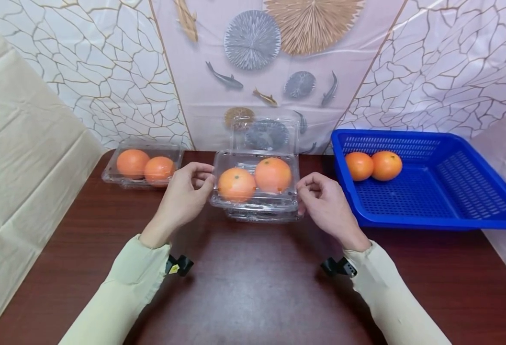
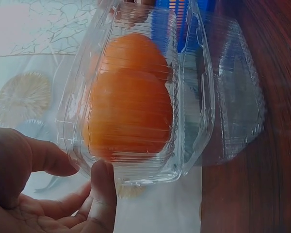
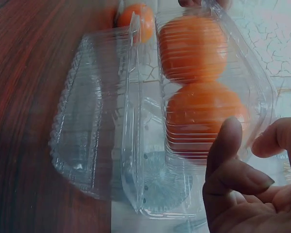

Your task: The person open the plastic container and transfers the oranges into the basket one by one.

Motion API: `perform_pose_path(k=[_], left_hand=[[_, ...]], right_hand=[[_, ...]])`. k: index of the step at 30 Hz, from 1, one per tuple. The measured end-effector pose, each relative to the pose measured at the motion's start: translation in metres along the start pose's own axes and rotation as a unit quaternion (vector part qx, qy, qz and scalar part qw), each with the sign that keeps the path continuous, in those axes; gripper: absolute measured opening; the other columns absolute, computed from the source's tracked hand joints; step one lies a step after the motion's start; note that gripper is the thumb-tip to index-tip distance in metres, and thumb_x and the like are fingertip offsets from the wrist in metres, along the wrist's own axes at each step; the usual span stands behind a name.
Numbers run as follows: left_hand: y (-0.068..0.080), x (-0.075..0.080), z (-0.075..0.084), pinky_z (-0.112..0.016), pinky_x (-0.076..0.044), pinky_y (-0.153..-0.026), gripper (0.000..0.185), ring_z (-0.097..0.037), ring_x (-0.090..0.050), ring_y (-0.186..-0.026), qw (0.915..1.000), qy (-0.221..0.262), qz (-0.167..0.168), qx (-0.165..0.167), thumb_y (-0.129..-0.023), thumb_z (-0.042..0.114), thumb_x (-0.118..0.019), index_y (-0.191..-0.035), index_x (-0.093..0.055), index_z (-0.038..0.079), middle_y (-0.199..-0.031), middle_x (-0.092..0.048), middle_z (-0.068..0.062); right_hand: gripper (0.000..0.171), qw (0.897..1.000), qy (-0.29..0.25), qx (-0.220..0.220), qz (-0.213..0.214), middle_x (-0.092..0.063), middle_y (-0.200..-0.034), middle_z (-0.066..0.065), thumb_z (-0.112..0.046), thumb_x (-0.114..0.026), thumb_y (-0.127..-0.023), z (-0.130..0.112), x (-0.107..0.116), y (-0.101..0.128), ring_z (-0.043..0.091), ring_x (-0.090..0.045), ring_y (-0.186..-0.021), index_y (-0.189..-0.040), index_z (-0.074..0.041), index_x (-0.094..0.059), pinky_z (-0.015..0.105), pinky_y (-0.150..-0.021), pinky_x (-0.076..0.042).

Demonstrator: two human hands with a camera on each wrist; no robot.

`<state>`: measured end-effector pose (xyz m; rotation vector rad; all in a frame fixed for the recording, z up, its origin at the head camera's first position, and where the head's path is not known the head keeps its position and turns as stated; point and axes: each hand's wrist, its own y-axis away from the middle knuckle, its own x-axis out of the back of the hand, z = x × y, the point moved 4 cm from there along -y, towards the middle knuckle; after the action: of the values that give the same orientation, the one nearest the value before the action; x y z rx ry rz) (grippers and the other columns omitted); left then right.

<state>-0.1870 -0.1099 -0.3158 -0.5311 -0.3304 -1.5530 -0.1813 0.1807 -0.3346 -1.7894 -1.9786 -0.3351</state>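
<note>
Mid-table, the left hand (image 1: 186, 192) and right hand (image 1: 327, 203) are pinching opposite ends of a clear box (image 1: 257, 207) holding two oranges (image 1: 273, 175). Looks loaded; whether it's latched, I can't tell. Off left, a second box (image 1: 114, 177) is holding two more, probably done. Two loose oranges (image 1: 387, 166) are sitting in the blue basket (image 1: 435, 184), likely still to pack. Head view is showing those; left wrist is catching only some basket wall, right wrist none.

The head view is bright: sheen on the table (image 1: 257, 287) at six o'clock, soft shadows inside the sleeves (image 1: 106, 302), glints on the box (image 1: 259, 205). Both wrist views are dimmer, hazy.
</note>
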Motion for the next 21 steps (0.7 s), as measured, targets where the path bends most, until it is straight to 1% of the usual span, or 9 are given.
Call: perform_pose_path(k=[5, 11, 16, 21], left_hand=[[-0.004, -0.007, 0.003, -0.025, -0.052, -0.075, 0.028, -0.026, -0.068, -0.093, 1.0000, 0.005, -0.001, 0.003, -0.101, 0.012, -0.058, -0.126, -0.063, 0.000, -0.109, -0.069, -0.016], [-0.005, -0.016, 0.003, -0.028, -0.051, -0.078, 0.029, -0.026, -0.068, -0.096, 0.9999, 0.010, -0.008, 0.001, -0.101, 0.013, -0.057, -0.127, -0.062, 0.001, -0.112, -0.069, -0.015], [-0.005, -0.023, -0.001, -0.030, -0.051, -0.082, 0.029, -0.025, -0.067, -0.101, 0.9998, 0.011, -0.015, 0.011, -0.103, 0.015, -0.055, -0.129, -0.060, 0.003, -0.114, -0.068, -0.014], [-0.003, -0.030, -0.008, -0.037, -0.052, -0.090, 0.030, -0.027, -0.065, -0.108, 0.9996, 0.004, -0.021, 0.020, -0.103, 0.015, -0.053, -0.131, -0.057, 0.003, -0.117, -0.066, -0.015]], right_hand=[[0.020, 1.000, 0.009, -0.004, 0.012, -0.066, -0.080, 0.012, -0.024, -0.058, -0.104, 0.003, 0.005, 0.001, 0.020, -0.068, -0.059, -0.102, -0.004, -0.064, 0.028, -0.053, -0.051], [0.020, 0.999, 0.026, -0.015, 0.013, -0.066, -0.080, 0.012, -0.023, -0.056, -0.105, 0.009, 0.008, 0.001, 0.019, -0.067, -0.059, -0.101, -0.005, -0.064, 0.027, -0.053, -0.050], [0.021, 0.999, 0.042, -0.024, 0.009, -0.067, -0.081, 0.012, -0.025, -0.057, -0.104, 0.011, 0.010, 0.001, 0.019, -0.068, -0.060, -0.101, -0.006, -0.064, 0.027, -0.055, -0.050], [0.019, 0.998, 0.050, -0.033, 0.000, -0.068, -0.081, 0.013, -0.024, -0.058, -0.103, 0.013, 0.011, 0.001, 0.019, -0.067, -0.061, -0.099, -0.007, -0.065, 0.027, -0.056, -0.049]])
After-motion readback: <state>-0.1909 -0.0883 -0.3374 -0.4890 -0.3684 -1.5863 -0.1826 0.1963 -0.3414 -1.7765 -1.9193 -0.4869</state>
